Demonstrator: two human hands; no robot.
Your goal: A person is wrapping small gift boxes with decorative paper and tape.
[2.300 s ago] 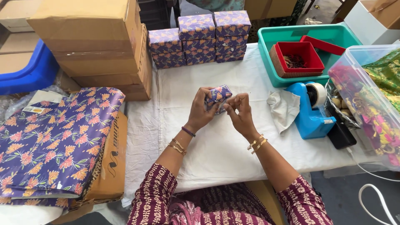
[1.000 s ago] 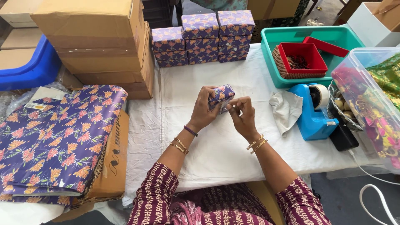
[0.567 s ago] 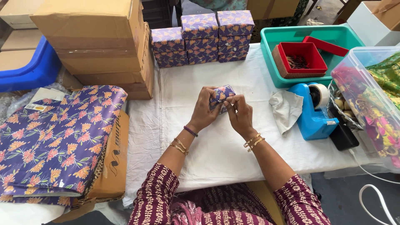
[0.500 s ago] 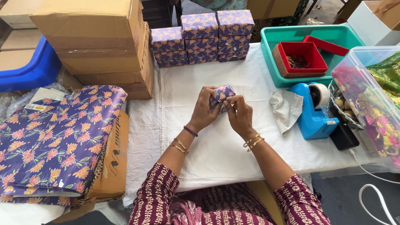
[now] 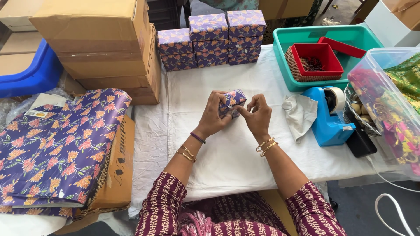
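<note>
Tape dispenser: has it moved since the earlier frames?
No. The blue tape dispenser sits in the same spot, just below the teal tray and beside the crumpled cloth.

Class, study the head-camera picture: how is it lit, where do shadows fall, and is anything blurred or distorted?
Head view: soft, even light; faint shadows under the hands on the white cloth; the small wrapped box is sharp; no strong glare; wide-angle bending at the edges, seen on the cardboard boxes.

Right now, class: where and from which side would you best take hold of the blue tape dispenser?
Probably around the blue tape dispenser's low body, coming from above and the left, its open side. The tape roll tops its far end, and a black object crowds its right.
</note>
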